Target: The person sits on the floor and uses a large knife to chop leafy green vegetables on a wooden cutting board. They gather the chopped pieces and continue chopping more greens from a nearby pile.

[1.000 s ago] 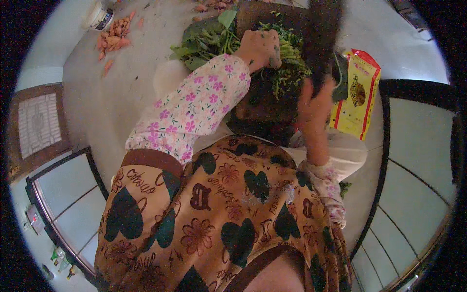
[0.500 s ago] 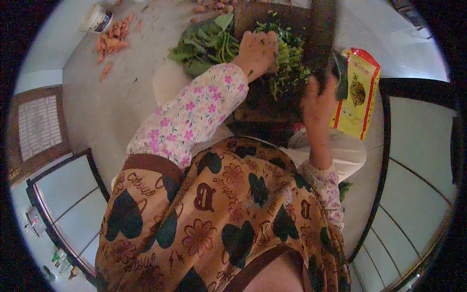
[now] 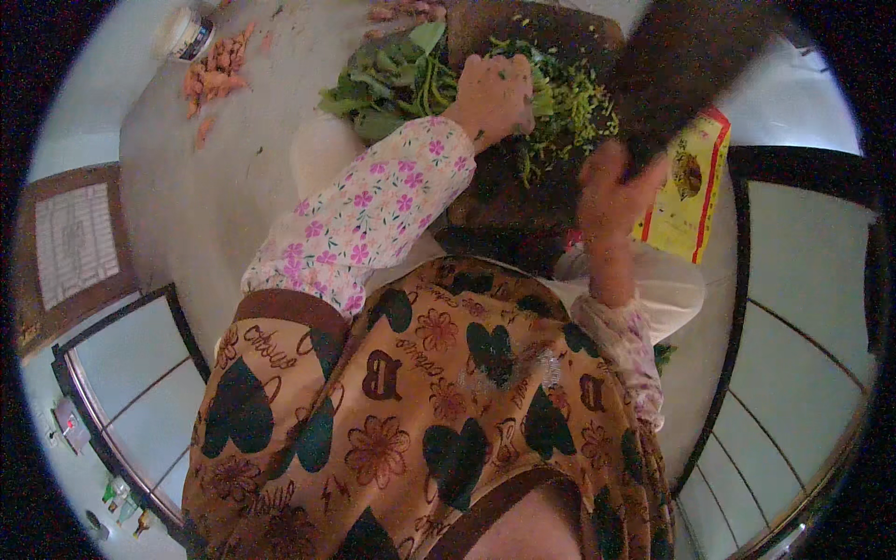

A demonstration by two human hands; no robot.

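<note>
My left hand point(image 3: 495, 98) is closed around a bunch of leafy greens point(image 3: 383, 84) on a dark wooden chopping board point(image 3: 485, 198). The broad leaves stick out to the left of my fist. On its right side, finely chopped green bits point(image 3: 583, 107) are spread over the board. My right hand point(image 3: 616, 201) grips a wide, dark-bladed cleaver point(image 3: 695, 70), raised and tilted to the upper right. Motion blurs the blade, and its handle is mostly hidden by my fingers.
A yellow and red packet point(image 3: 679, 210) lies right of the board, partly behind the cleaver. Orange roots point(image 3: 217, 77) are heaped on the floor at the far left, near a white bucket point(image 3: 187, 37). More roots point(image 3: 406, 13) lie beyond the greens.
The cleaver has swung from nearly upright out to the right, uncovering more chopped bits. My right hand has shifted slightly; my left hand has stayed on the greens.
</note>
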